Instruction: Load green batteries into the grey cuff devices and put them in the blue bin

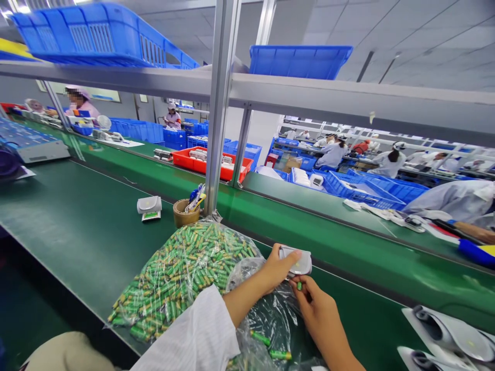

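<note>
My left hand (276,270) grips a small white device (297,260) just above the green belt (77,221). My right hand (315,306) pinches a small green battery (299,285) right under the device, fingers closed on it. A clear plastic bag full of green batteries (181,275) lies to the left of my hands. More loose green batteries (270,346) lie in a crumpled clear bag under my wrists.
A second white device (149,207) and a brown cup of pens (185,211) stand by the metal post (216,129). White devices (448,335) lie at lower right. A red tray (209,162), blue crates (367,188) and seated workers lie beyond.
</note>
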{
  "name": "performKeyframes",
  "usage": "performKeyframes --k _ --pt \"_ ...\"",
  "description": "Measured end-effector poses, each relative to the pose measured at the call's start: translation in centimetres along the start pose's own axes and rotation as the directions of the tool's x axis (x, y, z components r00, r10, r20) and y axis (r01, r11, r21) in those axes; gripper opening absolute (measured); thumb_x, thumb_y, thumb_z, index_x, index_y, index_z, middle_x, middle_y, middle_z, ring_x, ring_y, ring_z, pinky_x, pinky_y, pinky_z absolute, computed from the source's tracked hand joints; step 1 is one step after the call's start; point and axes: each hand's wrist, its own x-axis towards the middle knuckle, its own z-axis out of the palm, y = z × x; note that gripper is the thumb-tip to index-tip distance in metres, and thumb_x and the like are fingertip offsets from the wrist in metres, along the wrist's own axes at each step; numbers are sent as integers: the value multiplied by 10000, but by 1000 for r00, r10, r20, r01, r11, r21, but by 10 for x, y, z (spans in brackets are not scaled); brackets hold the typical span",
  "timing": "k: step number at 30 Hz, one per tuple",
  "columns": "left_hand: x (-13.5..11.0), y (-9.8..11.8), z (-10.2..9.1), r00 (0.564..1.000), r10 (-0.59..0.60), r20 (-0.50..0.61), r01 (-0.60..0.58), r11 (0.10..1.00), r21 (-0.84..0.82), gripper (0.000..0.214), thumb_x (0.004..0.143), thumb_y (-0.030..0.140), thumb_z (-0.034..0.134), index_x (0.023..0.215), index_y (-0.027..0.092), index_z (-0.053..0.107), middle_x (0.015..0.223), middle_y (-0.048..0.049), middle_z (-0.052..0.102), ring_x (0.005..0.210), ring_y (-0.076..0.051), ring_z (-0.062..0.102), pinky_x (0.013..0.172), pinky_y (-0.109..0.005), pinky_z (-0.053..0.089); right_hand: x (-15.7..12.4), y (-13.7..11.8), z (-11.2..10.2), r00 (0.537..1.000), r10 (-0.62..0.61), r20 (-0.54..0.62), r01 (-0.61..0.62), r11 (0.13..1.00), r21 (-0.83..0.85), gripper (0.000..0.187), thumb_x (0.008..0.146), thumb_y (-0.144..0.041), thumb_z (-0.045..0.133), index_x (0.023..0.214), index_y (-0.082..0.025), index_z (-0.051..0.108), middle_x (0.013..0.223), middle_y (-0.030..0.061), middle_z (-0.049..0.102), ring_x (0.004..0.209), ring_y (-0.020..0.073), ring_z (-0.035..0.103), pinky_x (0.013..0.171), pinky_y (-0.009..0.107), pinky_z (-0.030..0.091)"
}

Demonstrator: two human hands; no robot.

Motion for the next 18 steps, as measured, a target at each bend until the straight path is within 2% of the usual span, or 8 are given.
performKeyframes --k 2,5,8,10,14,18 --pt "2 -1 -1 1000 13 -8 -14 999 -42 889 468 815 921 991 199 550 895 -32 681 830 -184 645 819 -331 497 0 1 0 998 -24 -54 25 1000 14 448 1039 -574 471 1011 -205 724 855 85 796 675 206 750 605 274 578" --pt "7 -3 -2 999 6 -52 -12 995 -102 851 512 793 920 1005 202 558 881 -19 674 813 -168 640 754 -297 489 -2 5 1 992 -77 -96 77 997 -3 400 1045 -474 498 1180 -189 742 1088 129 815 922 239 804 731 289 632" --pt "13 -6 -4 995 -50 -81 36 985 -167 833 530 771 919 1024 220 539 864 -4 666 743 -159 632 657 -276 470 -4 5 0 993 -102 -67 102 995 -11 411 1068 -396 449 1323 -187 696 1058 121 812 896 220 805 694 274 634" --pt "15 -7 -4 995 -59 -82 43 981 -188 821 533 752 926 1022 225 528 856 2 660 718 -151 624 636 -269 465 -5 4 -2 989 -135 -68 133 991 -26 402 1078 -389 438 1330 -204 690 1062 118 793 899 213 794 712 281 636" --pt "15 -7 -4 994 -66 -84 50 982 -182 768 571 707 933 1019 226 534 862 -5 660 741 -162 631 665 -278 484 -6 6 -6 978 -181 -102 161 971 -177 369 1079 -420 442 1264 -244 708 1166 137 707 873 202 753 657 278 595" --pt "11 -4 -2 995 -73 -73 59 982 -180 721 612 664 938 1033 227 547 887 -16 674 795 -187 652 748 -313 512 -7 12 -8 984 -168 -66 143 949 -282 406 1107 -404 352 1338 -238 642 1139 130 687 736 165 700 577 258 523"
